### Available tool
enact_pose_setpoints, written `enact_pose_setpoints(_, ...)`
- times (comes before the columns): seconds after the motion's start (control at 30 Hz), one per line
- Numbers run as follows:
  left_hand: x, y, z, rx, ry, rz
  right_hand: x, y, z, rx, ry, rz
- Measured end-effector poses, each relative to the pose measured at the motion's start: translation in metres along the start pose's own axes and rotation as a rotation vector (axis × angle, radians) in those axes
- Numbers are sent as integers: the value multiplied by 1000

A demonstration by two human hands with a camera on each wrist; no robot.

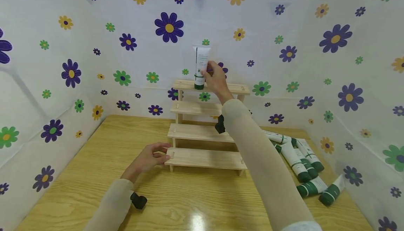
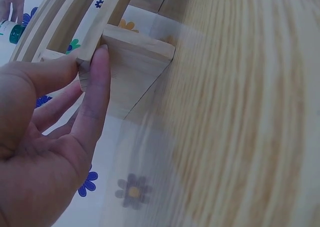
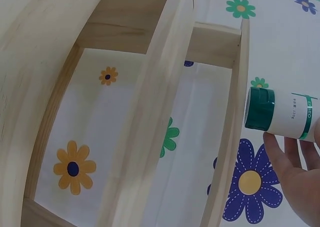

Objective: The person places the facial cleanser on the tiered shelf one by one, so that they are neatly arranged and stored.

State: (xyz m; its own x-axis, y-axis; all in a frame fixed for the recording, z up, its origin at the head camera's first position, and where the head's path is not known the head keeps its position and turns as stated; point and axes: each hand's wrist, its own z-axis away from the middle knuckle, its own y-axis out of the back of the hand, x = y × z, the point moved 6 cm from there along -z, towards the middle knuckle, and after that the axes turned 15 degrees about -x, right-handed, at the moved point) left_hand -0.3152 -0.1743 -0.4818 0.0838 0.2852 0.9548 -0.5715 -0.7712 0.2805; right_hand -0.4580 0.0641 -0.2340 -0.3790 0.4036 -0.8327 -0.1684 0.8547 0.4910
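A four-step wooden rack (image 1: pixel 202 131) stands on the table. My right hand (image 1: pixel 217 80) grips a white squeeze tube (image 1: pixel 201 59) upright, its green cap down at the top step. In the right wrist view the green cap (image 3: pixel 259 108) sits against the top board's edge, and part of the right hand (image 3: pixel 300 182) shows below the tube. My left hand (image 1: pixel 151 159) pinches the left end of the lowest step between thumb and fingers. In the left wrist view that left hand (image 2: pixel 60 112) holds the board's corner, with the rack's side support (image 2: pixel 135 62) beside it.
Several white tubes with green caps (image 1: pixel 293 161) lie in a loose pile on the table (image 1: pixel 79 189), right of the rack. Flower-printed white sheeting (image 1: pixel 126 6) encloses the back and both sides. A black wrist camera (image 1: pixel 139 201) sits on the left sleeve.
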Motion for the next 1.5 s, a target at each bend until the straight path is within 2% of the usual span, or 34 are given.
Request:
enact_pose_setpoints(0.3,2,0,2,22,10,-26,-1,-5,-5,4,17,4)
enact_pose_setpoints(0.67,1,-1,1,15,11,-15,2,-8,-9,-6,0,7)
enact_pose_setpoints(1.03,1,-2,1,23,26,-11,9,-8,-18,-34,-51,-14)
enact_pose_setpoints(1.5,3,-2,-1,24,34,-46,8,-10,-23,-23,-19,-39)
